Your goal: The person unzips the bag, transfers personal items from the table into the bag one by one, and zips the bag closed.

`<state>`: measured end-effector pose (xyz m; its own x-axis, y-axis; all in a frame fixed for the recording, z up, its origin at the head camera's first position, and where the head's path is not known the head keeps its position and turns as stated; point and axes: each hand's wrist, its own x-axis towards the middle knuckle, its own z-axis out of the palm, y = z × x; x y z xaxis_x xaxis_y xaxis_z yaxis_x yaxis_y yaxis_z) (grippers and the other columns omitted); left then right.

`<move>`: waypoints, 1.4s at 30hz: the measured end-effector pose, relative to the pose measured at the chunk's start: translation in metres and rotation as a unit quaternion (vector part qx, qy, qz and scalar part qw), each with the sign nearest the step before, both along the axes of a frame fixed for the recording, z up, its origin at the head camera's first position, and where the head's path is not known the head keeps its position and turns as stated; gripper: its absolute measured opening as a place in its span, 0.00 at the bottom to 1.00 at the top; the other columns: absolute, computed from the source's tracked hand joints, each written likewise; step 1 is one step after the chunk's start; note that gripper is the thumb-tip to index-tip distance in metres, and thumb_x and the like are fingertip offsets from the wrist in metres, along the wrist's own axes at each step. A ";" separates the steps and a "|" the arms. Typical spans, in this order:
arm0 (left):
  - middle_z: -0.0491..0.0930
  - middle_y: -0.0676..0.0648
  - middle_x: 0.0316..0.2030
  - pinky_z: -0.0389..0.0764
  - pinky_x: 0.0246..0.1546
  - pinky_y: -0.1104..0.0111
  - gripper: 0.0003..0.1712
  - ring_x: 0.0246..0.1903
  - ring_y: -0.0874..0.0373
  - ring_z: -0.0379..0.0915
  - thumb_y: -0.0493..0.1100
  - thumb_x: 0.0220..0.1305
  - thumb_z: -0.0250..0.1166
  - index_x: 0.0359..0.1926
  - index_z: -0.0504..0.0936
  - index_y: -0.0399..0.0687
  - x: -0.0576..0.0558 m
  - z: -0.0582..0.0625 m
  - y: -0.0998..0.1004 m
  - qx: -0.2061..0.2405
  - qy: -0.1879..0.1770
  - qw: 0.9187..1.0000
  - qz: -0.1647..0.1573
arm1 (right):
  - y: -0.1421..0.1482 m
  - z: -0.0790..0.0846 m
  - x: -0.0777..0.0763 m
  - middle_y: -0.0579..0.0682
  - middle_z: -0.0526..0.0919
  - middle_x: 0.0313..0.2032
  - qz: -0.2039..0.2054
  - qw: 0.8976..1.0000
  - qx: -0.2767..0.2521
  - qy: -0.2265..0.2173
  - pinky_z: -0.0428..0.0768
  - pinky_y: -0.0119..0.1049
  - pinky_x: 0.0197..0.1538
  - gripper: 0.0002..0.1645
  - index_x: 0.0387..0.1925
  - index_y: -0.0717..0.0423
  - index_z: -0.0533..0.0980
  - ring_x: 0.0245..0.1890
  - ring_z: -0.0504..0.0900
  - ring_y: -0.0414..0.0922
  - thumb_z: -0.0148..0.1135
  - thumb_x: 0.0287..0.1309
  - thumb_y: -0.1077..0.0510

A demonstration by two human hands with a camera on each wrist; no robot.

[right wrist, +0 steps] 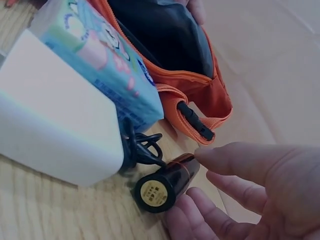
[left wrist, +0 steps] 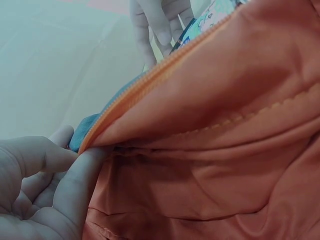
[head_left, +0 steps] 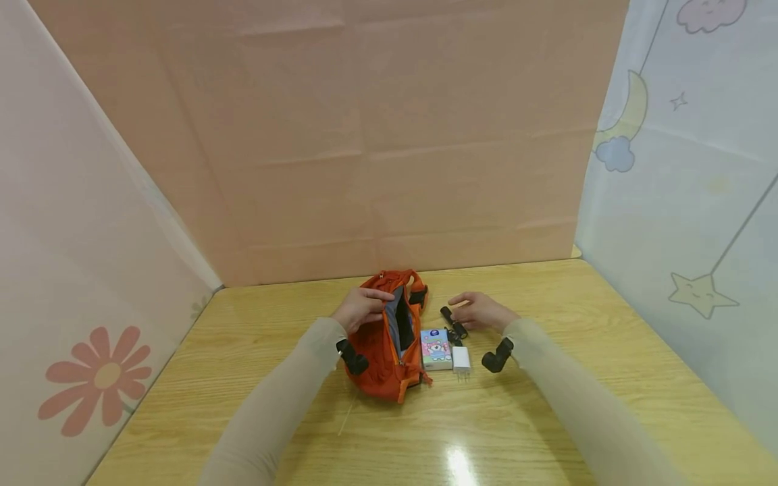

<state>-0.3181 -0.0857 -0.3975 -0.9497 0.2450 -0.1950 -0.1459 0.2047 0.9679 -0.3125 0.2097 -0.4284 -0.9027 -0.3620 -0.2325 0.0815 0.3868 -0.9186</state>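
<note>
An orange waist bag [head_left: 373, 358] lies on the table, its zip undone and its dark lining showing. My left hand [head_left: 360, 309] pinches the zipped edge of its opening between thumb and fingers, as the left wrist view shows. To the right of the bag, my right hand [head_left: 483, 312] is at a black tube [right wrist: 172, 177] with a round gold label on its end, which looks like a lipstick. Its fingers are spread around the tube, apart from each other; whether they touch it is unclear.
Beside the bag are a blue-and-pink tissue pack [head_left: 436, 349], a white plug charger [head_left: 461, 360] with prongs facing me, and a black coiled cable [right wrist: 142, 147]. A strap with a black buckle [head_left: 418, 297] sticks out from the bag's far end. Fabric walls enclose the table.
</note>
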 end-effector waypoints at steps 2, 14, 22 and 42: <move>0.78 0.44 0.50 0.80 0.32 0.72 0.16 0.33 0.62 0.73 0.30 0.66 0.55 0.51 0.83 0.36 0.000 0.000 0.000 0.000 -0.001 1.000 -0.001 | -0.002 0.000 0.000 0.69 0.72 0.60 0.000 1.000 0.008 -0.003 0.80 0.40 0.49 0.32 0.67 0.69 0.61 0.49 0.81 0.47 0.57 0.65 0.63; 0.78 0.44 0.49 0.80 0.31 0.71 0.15 0.32 0.61 0.74 0.30 0.66 0.56 0.49 0.84 0.37 0.001 0.000 0.000 -0.005 0.002 1.000 0.000 | -0.008 -0.003 -0.005 0.69 0.75 0.56 0.015 0.999 0.050 0.002 0.81 0.41 0.47 0.32 0.65 0.69 0.65 0.40 0.82 0.44 0.59 0.60 0.67; 0.78 0.47 0.45 0.80 0.31 0.70 0.15 0.31 0.61 0.73 0.30 0.65 0.56 0.49 0.84 0.38 0.001 0.000 0.003 -0.003 0.003 1.000 0.000 | -0.008 0.004 -0.002 0.67 0.76 0.54 0.006 0.998 0.062 -0.011 0.82 0.39 0.43 0.31 0.65 0.67 0.65 0.35 0.82 0.42 0.58 0.59 0.68; 0.79 0.44 0.51 0.81 0.33 0.69 0.15 0.32 0.62 0.75 0.30 0.65 0.56 0.49 0.85 0.38 -0.002 -0.001 -0.002 -0.002 0.003 1.000 -0.004 | 0.010 0.004 -0.002 0.59 0.80 0.49 -0.017 0.999 -0.037 -0.031 0.81 0.38 0.46 0.34 0.71 0.63 0.57 0.37 0.80 0.40 0.54 0.65 0.65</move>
<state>-0.3200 -0.0875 -0.3986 -0.9489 0.2518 -0.1903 -0.1383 0.2105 0.9678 -0.3142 0.2200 -0.4242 -0.8992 -0.3498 -0.2628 0.1516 0.3142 -0.9372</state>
